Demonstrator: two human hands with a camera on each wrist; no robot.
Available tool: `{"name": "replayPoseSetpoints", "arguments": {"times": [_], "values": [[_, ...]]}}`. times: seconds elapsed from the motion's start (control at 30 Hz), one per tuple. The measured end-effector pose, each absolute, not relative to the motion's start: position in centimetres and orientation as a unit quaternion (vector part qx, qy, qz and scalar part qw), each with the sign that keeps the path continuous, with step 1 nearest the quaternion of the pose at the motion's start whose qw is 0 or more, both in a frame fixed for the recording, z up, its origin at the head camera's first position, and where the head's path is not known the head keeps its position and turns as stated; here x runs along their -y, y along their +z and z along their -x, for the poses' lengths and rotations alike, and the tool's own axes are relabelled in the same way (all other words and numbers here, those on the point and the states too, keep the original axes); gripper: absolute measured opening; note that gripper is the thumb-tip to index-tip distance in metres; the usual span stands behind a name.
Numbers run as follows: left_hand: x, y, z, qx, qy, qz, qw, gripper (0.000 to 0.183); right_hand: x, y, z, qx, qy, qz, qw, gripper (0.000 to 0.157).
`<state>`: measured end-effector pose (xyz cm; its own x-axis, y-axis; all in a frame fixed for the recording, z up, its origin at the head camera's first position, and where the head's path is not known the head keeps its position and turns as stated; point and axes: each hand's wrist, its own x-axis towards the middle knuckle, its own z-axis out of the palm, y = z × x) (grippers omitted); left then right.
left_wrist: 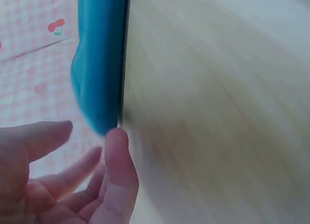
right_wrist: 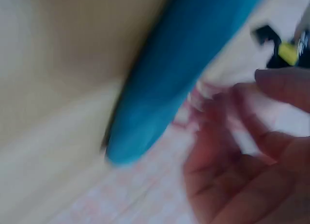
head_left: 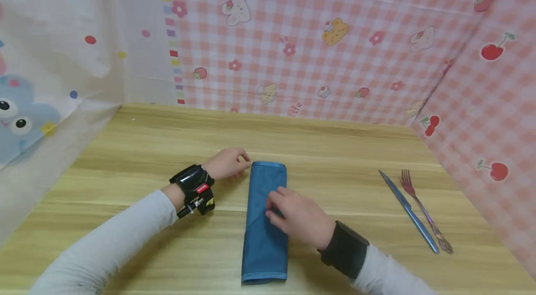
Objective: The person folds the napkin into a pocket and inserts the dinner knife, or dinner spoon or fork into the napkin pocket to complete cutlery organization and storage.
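Note:
A dark blue cloth [head_left: 264, 183], folded into a long narrow strip, lies lengthwise on the wooden table. At its far left corner is my left hand [head_left: 226, 164], fingers loosely bent. The left wrist view has one fingertip at the end of the blue cloth [left_wrist: 100, 59], thumb apart from it; whether they touch, I cannot tell. My right hand [head_left: 302, 217] is over the middle of the strip with relaxed, bent fingers, nothing held between them. Blurred in the right wrist view, the fingers [right_wrist: 213, 151] stand off from the cloth [right_wrist: 179, 79].
To the right on the table [head_left: 188, 248] lie a knife [head_left: 409, 211] and a fork [head_left: 425, 212], side by side and slanted. A pink checked curtain [head_left: 272, 53] rises behind the table and along its right side. White patterned sheeting [head_left: 138, 53] hangs on the left.

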<state>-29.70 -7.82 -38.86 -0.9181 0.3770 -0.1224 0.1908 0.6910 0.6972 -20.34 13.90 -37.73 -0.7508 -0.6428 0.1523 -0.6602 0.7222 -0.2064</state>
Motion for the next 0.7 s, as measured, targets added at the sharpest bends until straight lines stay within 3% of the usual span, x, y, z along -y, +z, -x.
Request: {"name": "replayPoseSetpoints", "arguments": {"times": [0.2, 0.37, 0.57, 0.63, 0.7], "values": [[5.5, -40.2, 30.9, -0.896, 0.401, -0.13, 0.137, 0.03, -15.4, -37.9, 26.2, 0.951, 0.258, -0.144, -0.088, 0.024], [5.0, -40.3, 30.8, -0.876, 0.446, -0.098, 0.157, 0.023, -15.5, -39.1, 28.8, 0.914, 0.366, -0.081, -0.159, 0.031], [5.4, -39.4, 30.7, -0.802, 0.546, -0.051, 0.238, 0.028, -15.0, -39.7, 29.7, 0.861, 0.474, -0.041, -0.18, 0.04], [5.6, -39.4, 30.7, -0.819, 0.526, -0.054, 0.222, 0.031, -15.0, -39.8, 29.8, 0.856, 0.482, -0.039, -0.182, 0.039], [5.8, -39.4, 30.6, -0.866, 0.463, -0.084, 0.168, 0.032, -15.0, -39.7, 29.7, 0.872, 0.457, -0.053, -0.168, 0.036]]}}
